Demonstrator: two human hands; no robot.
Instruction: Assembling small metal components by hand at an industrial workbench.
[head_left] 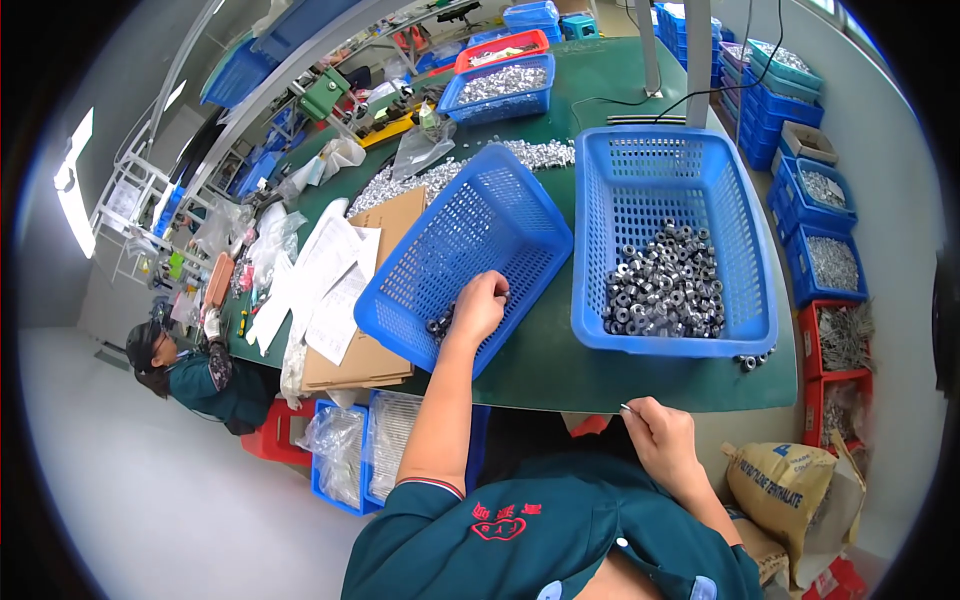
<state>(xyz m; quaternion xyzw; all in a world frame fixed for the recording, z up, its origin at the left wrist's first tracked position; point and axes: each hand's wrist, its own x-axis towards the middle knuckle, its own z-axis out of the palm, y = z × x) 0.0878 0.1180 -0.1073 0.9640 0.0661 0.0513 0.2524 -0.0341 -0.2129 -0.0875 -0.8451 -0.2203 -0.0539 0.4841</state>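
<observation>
My left hand [481,308] reaches down into the tilted blue plastic basket [420,268] on the left. Its fingers are curled together, and whatever they may hold is hidden. Beside it, a few small dark metal rings [437,326] lie at the basket's near end. My right hand [662,436] is in front of the table edge, closed in a pinch. A small, thin, shiny metal piece [626,407] sticks out between its thumb and finger. Farther up on the right stands a second blue basket [592,250], holding a heap of small metal rings [672,290] with holes through them.
Loose rings [750,362] lie by the right basket's near corner. Flattened cardboard [345,374] and paper sheets [335,300] lie left of the baskets. Small silvery parts [540,154] spread behind them. A sack [790,490] stands at right. Another person [205,375] works at far left.
</observation>
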